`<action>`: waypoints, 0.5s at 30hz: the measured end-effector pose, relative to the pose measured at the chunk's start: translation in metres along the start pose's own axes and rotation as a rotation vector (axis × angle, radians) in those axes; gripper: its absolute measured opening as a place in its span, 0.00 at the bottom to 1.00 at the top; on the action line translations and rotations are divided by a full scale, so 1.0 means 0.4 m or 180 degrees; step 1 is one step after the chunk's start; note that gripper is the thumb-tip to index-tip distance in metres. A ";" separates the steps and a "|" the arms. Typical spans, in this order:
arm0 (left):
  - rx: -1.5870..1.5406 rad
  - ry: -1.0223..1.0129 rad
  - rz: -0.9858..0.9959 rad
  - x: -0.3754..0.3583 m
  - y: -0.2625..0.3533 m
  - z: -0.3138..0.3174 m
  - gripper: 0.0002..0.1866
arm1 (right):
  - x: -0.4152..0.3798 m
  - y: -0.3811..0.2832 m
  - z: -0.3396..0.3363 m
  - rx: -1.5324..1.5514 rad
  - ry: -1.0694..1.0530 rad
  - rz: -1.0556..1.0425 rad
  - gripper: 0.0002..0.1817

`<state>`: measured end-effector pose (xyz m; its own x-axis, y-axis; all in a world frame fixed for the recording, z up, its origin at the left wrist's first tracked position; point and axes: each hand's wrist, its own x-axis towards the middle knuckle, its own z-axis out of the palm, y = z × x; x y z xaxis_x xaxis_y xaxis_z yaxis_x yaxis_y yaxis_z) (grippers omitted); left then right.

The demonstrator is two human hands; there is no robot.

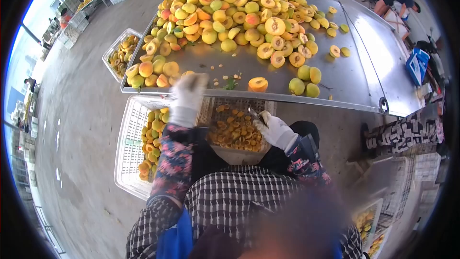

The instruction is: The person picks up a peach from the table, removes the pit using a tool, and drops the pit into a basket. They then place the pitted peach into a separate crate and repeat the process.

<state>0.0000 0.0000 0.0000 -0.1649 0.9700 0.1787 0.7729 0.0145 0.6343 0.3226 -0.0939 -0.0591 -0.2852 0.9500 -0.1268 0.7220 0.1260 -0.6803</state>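
Note:
My left hand (189, 93), in a white glove, is over the front edge of the metal table (287, 97), next to a group of yellow peaches (145, 69). Motion smears its fingers, and I cannot tell whether anything is in them. Lower and to the right, my right hand (277, 130), also gloved, is closed around a small pitting tool (254, 112) with a metal tip pointing up and left. Under that tip is a crate (205, 110) holding small brownish-orange fruit pieces. One cut peach (258, 84) lies alone near the table edge, with pits and a green leaf to its left.
A large heap of whole and halved peaches (225, 14) covers the table's back left. A white crate (125, 153) with peaches stands by my left arm, and another crate (115, 48) beyond the table's left side. A person in patterned clothing (407, 129) is at right.

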 end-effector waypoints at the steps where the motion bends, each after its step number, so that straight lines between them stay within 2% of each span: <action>1: -0.0027 -0.0002 0.0031 0.003 0.034 -0.008 0.20 | -0.005 0.000 0.001 0.0065 0.0047 0.0024 0.20; 2: 0.0121 -0.0119 -0.0073 -0.003 0.041 -0.083 0.19 | -0.012 -0.001 0.005 0.0131 0.0089 0.0051 0.20; 3: 0.1263 0.0486 0.0296 0.007 0.027 -0.112 0.21 | -0.013 0.005 0.022 0.0960 0.0096 0.0023 0.20; 5: 0.1894 0.1153 0.0601 0.026 -0.007 -0.082 0.22 | -0.013 0.037 0.030 0.2290 0.0086 -0.0009 0.19; 6: 0.1389 0.0808 0.0732 0.043 0.022 -0.061 0.22 | -0.018 -0.014 -0.020 0.2256 0.0247 0.0273 0.19; 8: 0.0626 0.0004 0.0993 0.053 0.124 -0.005 0.22 | -0.019 -0.044 -0.053 0.2970 0.0283 0.0618 0.17; 9: 0.0388 0.0030 0.1325 0.061 0.144 0.064 0.21 | -0.016 -0.052 -0.064 0.3327 0.0331 0.0789 0.17; 10: 0.0686 0.0139 0.1522 0.048 0.174 0.124 0.21 | 0.012 -0.005 -0.024 0.1407 0.1378 -0.0500 0.15; 11: 0.0657 -0.0065 0.1703 0.051 0.207 0.181 0.21 | 0.032 0.050 0.000 -0.0809 0.2310 -0.1607 0.14; 12: 0.0562 -0.0327 0.1760 0.057 0.229 0.241 0.22 | 0.011 0.021 -0.008 0.1194 0.1566 -0.0540 0.12; 13: 0.0771 -0.0748 0.1592 0.059 0.268 0.287 0.26 | 0.001 0.009 -0.017 0.1721 0.1457 -0.0316 0.16; 14: 0.0991 -0.0882 0.1550 0.069 0.277 0.353 0.31 | -0.010 -0.002 -0.026 0.2249 0.1388 -0.0078 0.20; 15: 0.1148 -0.1258 0.1418 0.055 0.323 0.355 0.34 | -0.008 -0.005 -0.015 0.2646 0.1473 0.0265 0.22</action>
<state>0.1835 0.0579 -0.0209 0.3977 0.9169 0.0333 0.8818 -0.3920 0.2624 0.3258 -0.0954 -0.0530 0.1532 0.9880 -0.0209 -0.0012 -0.0210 -0.9998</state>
